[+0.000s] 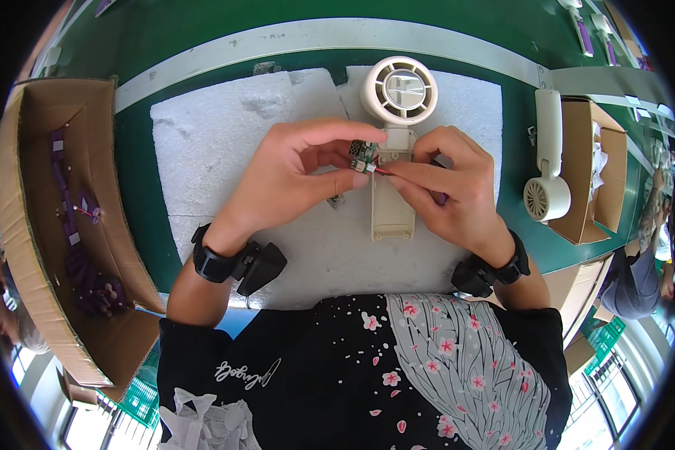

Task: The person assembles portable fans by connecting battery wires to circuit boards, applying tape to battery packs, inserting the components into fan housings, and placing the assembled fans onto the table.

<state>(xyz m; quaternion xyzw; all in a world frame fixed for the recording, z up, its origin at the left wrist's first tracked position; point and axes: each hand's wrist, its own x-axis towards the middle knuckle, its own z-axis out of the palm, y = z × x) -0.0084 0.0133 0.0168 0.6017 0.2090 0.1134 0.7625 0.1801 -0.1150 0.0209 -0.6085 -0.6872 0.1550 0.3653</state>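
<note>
Between thumb and fingers, my left hand (289,169) holds a small green circuit board (362,154) by its edges. My right hand (457,184) pinches thin red and black wires (382,171) beside a white connector at the board's lower edge. Whether the connector is fully seated is too small to tell. Something purple shows partly under my right fingers. Below both hands lies a cream handheld fan (400,90), its round grille at the far end and its open handle shell (392,214) pointing toward me.
White foam sheets (225,142) cover the bench. A cardboard box (22,225) at left holds purple wired parts (90,289). At right lie another cream fan (549,157) and a smaller carton (611,135). A pale rail (307,34) crosses behind; people are at the far right.
</note>
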